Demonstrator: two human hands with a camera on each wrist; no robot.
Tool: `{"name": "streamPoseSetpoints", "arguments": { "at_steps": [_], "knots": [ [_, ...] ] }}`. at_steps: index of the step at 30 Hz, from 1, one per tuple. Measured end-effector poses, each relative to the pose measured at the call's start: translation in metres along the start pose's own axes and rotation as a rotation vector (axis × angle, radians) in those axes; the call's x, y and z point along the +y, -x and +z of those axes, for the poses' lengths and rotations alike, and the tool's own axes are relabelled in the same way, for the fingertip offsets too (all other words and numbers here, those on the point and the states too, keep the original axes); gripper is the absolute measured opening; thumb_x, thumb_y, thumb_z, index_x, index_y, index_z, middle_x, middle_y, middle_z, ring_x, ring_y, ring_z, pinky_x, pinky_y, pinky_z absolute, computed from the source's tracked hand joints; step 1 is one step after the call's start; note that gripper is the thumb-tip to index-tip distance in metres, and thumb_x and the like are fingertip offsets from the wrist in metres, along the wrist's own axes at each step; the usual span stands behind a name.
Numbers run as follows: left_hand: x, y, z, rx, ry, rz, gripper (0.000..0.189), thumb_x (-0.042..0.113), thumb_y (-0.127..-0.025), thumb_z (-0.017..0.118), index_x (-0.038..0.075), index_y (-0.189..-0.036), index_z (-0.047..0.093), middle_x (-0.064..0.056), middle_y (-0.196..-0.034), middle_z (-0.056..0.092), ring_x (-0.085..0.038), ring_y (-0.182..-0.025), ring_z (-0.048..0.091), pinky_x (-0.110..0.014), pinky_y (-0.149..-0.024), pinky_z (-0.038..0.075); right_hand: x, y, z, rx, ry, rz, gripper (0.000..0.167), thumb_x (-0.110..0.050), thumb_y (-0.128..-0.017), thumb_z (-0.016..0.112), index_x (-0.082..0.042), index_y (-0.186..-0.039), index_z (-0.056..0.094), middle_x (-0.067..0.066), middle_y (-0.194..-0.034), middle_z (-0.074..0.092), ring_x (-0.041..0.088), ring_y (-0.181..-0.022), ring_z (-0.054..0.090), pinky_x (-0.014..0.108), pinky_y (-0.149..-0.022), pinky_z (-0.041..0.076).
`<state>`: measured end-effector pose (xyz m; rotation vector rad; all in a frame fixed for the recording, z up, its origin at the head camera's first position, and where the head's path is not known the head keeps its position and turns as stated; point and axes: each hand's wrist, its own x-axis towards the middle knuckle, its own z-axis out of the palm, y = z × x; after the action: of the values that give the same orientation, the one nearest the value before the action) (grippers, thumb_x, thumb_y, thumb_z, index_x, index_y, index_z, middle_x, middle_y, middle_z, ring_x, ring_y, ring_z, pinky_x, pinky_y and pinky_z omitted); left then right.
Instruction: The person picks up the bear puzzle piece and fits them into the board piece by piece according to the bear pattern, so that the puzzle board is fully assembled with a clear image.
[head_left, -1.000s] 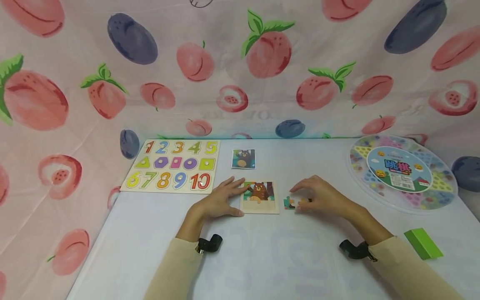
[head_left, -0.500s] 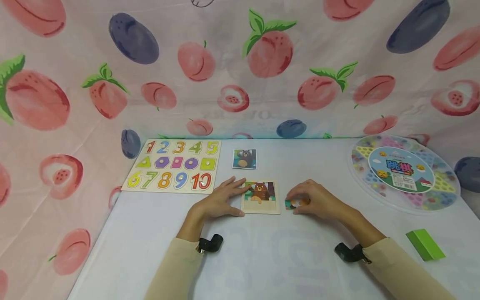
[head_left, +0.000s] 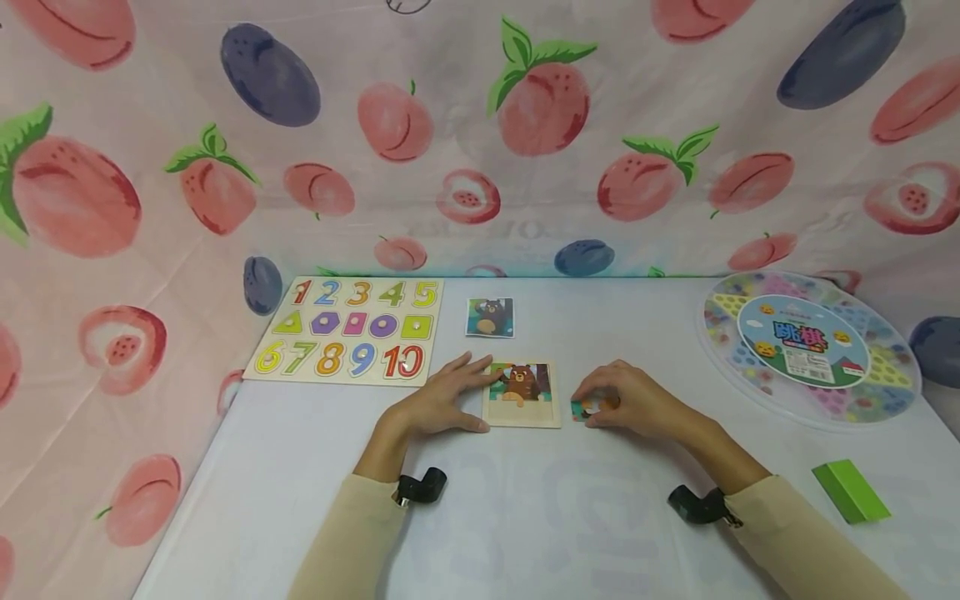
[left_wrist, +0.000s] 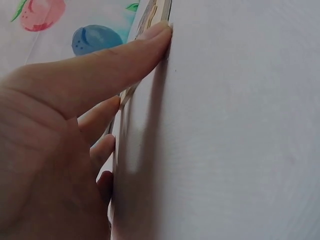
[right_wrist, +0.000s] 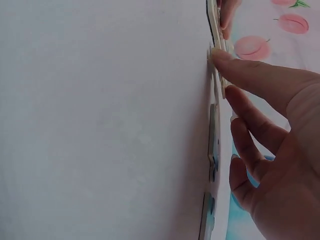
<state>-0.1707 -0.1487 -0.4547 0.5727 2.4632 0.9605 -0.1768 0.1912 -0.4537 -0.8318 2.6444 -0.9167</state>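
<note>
A flat teal-and-orange jigsaw piece lies on the white tabletop under the right hand, pinched between its thumb and curled forefinger; more pieces show partly beneath the palm. The piece is just right of a square, pale wooden puzzle board, apart from it, with the hand reaching in from the far side of that gap. The board's upper part holds a brown bear picture; its lower strip is bare wood.

The left hand is spread along the board's left edge, forefinger on the upper part and thumb at the near corner, fingers unclenched. Beyond the board lies a small square bear card, with a cream number board to its left.
</note>
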Motion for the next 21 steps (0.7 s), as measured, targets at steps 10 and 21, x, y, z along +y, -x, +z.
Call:
{"name": "streamPoseSetpoints", "arguments": {
  "at_steps": [10,21],
  "knots": [
    [0.002,0.000,-0.001,-0.001,-0.008,-0.006,0.081,0.029,-0.081,0.085,0.028,-0.153,0.048,0.010,-0.172,0.024,-0.023,-0.164,0.002,-0.062,-0.130,0.013,-0.006,-0.003,-0.004,0.033,-0.168,-0.015,0.027,-0.016,-0.081,0.086,-0.022,-0.106,0.077,-0.005,-0.111,0.073,0.012,-0.097,0.065,0.023,-0.080,0.056],
    [0.000,-0.001,0.000,0.008,-0.014,-0.006,0.082,0.028,-0.081,0.086,0.027,-0.153,0.047,0.011,-0.171,0.025,-0.022,-0.164,0.003,-0.060,-0.130,0.014,-0.016,-0.013,0.002,0.014,-0.317,-0.060,0.029,-0.006,-0.083,0.082,-0.006,-0.111,0.077,0.014,-0.120,0.067,0.007,-0.087,0.069,0.020,-0.077,0.061]
  ]
}}
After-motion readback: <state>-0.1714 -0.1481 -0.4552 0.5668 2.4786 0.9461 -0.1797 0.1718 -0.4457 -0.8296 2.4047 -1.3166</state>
